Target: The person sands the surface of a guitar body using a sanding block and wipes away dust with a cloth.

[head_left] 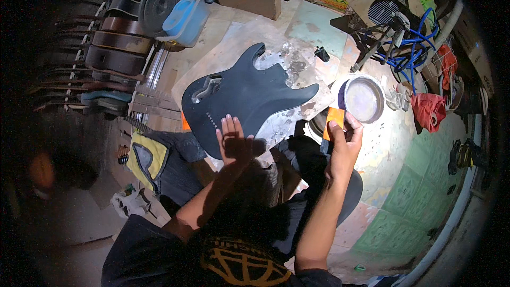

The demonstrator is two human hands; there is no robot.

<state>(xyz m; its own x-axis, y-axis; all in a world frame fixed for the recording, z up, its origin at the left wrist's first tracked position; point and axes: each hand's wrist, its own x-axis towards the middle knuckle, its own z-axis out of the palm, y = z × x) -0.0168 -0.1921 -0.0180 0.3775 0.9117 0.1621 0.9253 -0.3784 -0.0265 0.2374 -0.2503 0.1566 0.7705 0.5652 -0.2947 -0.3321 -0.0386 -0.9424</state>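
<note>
A matte dark guitar body [234,93] lies flat in front of me, its two horns pointing away to the right. It has a routed cavity near its left end and a row of small holes. My left hand [232,141] rests on its near edge, fingers stretched out and holding nothing. Off the right side of the body, my right hand [344,141] is raised, gripping a flat orange block [333,122] between thumb and fingers. A dark piece shows below the block; I cannot tell whether it is part of it.
Beyond my right hand stands a round basin [364,99] of cloudy liquid. A stained sheet [212,58] lies under the guitar body. Several guitars [117,53] stand at left, near a clear tub [188,18]. Blue hose [414,48] and a red plastic bag [428,111] are at right.
</note>
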